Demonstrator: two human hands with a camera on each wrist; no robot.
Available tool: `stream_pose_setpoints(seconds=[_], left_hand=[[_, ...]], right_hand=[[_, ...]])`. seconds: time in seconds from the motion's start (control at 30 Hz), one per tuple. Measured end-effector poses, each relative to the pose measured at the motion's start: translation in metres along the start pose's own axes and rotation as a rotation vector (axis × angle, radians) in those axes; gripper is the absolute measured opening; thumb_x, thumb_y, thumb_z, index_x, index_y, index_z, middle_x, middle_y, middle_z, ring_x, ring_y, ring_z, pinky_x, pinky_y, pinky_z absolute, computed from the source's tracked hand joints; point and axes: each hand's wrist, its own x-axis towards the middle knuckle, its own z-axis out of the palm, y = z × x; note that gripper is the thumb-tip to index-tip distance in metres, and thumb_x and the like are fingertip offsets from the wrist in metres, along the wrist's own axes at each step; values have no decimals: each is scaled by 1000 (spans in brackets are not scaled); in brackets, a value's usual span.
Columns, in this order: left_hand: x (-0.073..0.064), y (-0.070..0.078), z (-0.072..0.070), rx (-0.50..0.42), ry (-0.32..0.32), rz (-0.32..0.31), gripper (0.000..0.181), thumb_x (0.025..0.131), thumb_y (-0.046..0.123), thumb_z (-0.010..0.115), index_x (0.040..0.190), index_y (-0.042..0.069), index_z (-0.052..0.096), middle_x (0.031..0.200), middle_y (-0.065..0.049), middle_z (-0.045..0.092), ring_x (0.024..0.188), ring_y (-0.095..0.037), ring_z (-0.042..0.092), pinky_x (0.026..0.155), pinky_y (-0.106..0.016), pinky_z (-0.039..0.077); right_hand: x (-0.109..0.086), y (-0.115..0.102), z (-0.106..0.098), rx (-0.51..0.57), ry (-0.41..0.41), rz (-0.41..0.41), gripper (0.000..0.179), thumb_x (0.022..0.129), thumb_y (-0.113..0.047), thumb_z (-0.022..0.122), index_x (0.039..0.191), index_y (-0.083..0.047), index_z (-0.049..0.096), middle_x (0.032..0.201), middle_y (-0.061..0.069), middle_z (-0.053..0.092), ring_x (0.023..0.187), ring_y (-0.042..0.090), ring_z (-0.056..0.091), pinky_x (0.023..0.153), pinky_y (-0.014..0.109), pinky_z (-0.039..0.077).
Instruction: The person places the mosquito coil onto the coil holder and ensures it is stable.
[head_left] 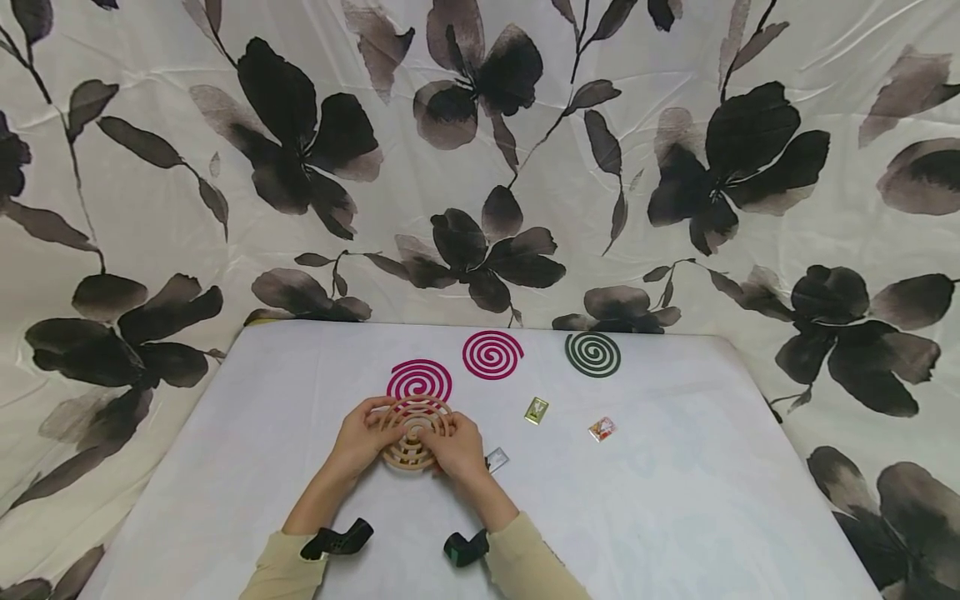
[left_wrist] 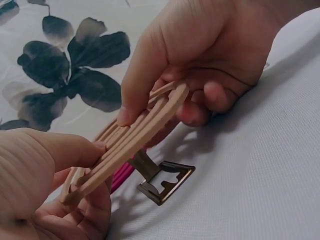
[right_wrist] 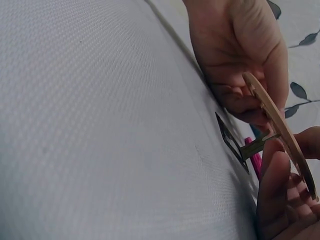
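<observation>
My left hand and my right hand hold a tan mosquito coil above the table, one at each side. Both thumbs press on its upper face, with fingers curled beneath the rim. Under the coil, a dark metal coil stand juts down, its narrow neck reaching the coil's underside and its square, notched frame facing the table. Seen from the right wrist, the coil is tilted edge-on, and the stand's upper end is hidden by it. A pink coil lies just behind the hands.
Another pink coil and a green coil lie along the far side of the white-covered table. Nearer are a gold-green packet and a red-and-white packet. Beside my right hand lies a small silvery rectangular piece.
</observation>
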Motion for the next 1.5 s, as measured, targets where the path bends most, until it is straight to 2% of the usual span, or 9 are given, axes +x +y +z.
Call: stream_pose_setpoints(seconds=[0.33, 0.6, 0.97, 1.23, 1.5], left_hand=[[0, 4, 1, 4, 8, -17, 58, 81, 0, 77, 131, -2, 48, 111, -23, 64, 89, -18, 64, 70, -23, 52], [0, 2, -1, 15, 0, -4, 57, 82, 0, 76, 132, 0, 49, 112, -22, 63, 93, -18, 63, 73, -23, 52], [-1, 2, 0, -24, -1, -20, 58, 83, 0, 75, 133, -2, 47, 114, -24, 62, 87, -14, 63, 68, -23, 52], [1, -3, 0, -20, -5, -15, 57, 82, -1, 75, 132, -2, 47, 112, -23, 63, 89, -17, 64, 70, -25, 53], [2, -6, -1, -14, -10, -18, 57, 83, 0, 74, 133, -1, 47, 115, -23, 62, 93, -19, 63, 72, -25, 53]], right_hand=[[0, 2, 0, 113, -3, 4, 20, 85, -15, 73, 92, -5, 58, 57, 2, 57, 38, 10, 50, 35, 23, 42], [-2, -1, 2, 120, 3, 23, 22, 84, -16, 74, 94, -4, 59, 57, 1, 56, 39, 11, 48, 36, 23, 41], [-1, 2, 3, 100, -6, -1, 21, 85, -15, 73, 96, -4, 59, 57, 1, 56, 38, 11, 47, 36, 22, 41], [-1, 2, 5, 87, 26, 0, 21, 84, -16, 74, 94, -4, 59, 57, 0, 54, 38, 9, 45, 35, 22, 39], [-4, 2, 6, 58, 26, -13, 22, 87, -16, 72, 98, -3, 58, 59, 0, 54, 40, 8, 45, 37, 22, 39]])
